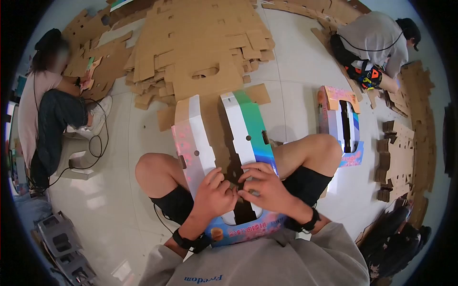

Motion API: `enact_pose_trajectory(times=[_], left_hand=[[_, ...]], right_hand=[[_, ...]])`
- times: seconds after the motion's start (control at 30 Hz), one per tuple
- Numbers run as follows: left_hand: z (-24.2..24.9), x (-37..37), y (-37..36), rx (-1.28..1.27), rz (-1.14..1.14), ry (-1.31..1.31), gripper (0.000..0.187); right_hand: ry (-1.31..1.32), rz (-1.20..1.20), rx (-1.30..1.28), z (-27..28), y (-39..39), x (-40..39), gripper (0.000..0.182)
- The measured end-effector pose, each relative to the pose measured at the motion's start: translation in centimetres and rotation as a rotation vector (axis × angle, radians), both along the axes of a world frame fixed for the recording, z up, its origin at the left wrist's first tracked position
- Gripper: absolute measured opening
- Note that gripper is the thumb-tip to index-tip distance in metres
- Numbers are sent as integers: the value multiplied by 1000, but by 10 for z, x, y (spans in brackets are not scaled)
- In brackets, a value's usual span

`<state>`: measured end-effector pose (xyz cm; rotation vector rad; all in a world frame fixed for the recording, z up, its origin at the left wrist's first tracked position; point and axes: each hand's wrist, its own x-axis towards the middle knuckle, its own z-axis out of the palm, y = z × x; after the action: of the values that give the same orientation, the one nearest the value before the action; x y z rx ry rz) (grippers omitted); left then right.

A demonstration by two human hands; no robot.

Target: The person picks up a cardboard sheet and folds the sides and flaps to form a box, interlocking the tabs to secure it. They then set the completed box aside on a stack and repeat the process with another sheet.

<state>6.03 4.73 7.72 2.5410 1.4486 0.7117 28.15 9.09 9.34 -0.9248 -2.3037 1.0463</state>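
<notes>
A colourful printed cardboard box [248, 133] rests on my lap between my knees, its two white top flaps standing apart over a brown inside. My left hand [214, 193] grips the near end of the left flap. My right hand [267, 188] presses the near end of the right flap, fingertips meeting those of the left hand over the gap. Both wrists wear black bands.
A big pile of flat brown cardboard blanks [200, 52] lies on the floor ahead. A folded printed box [341, 124] stands to the right. One person [47, 109] sits at left, another [377, 43] crouches far right. More cardboard stacks [400, 157] sit at right.
</notes>
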Motion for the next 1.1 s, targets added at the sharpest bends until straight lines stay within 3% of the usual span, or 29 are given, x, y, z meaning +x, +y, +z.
enact_pose_trajectory(times=[0.07, 0.17, 0.23, 0.3, 0.33, 0.43, 0.5, 0.57, 0.67, 0.77, 0.87, 0.93, 1.03, 1.1], left_hand=[[-7, 1, -4, 92, -2, -26, 21], [-8, -2, -9, 120, -16, -80, 18], [-5, -5, -5, 139, -27, -133, 17], [-4, -13, -3, 30, 1, -212, 13], [-3, -17, 0, -22, 10, -250, 16], [20, -21, 31, -159, 142, -352, 46], [14, -38, 66, -190, 156, -195, 68], [18, -53, 110, -19, 297, 15, 73], [32, -48, 159, -364, 515, 11, 72], [25, -38, 168, -458, 562, 117, 57], [13, -32, 153, -102, 561, -87, 39], [14, -34, 152, -136, 607, -142, 35], [13, -36, 145, -181, 591, -132, 33], [12, -42, 143, -211, 586, -122, 34]], right_hand=[[18, 79, -259, 11, 28, 4, 14], [-9, -40, -188, 30, 82, -7, 21], [-49, -173, 345, 32, 120, -27, 37], [-139, -311, 357, 13, 147, -46, 48], [-182, -387, 363, 0, 155, -51, 53], [-457, -284, 247, -27, 165, -57, 62], [-345, -281, 225, -25, 160, -56, 59], [-277, -273, 223, -14, 157, -58, 54], [-220, -280, 277, 0, 153, -50, 45], [-143, -297, 351, -8, 149, -42, 36], [-144, -321, 312, -15, 144, -36, 29], [-130, -296, 301, -11, 146, -35, 28], [137, -315, 13, -18, 160, -33, 31], [406, -596, 13, -65, 187, -18, 34]])
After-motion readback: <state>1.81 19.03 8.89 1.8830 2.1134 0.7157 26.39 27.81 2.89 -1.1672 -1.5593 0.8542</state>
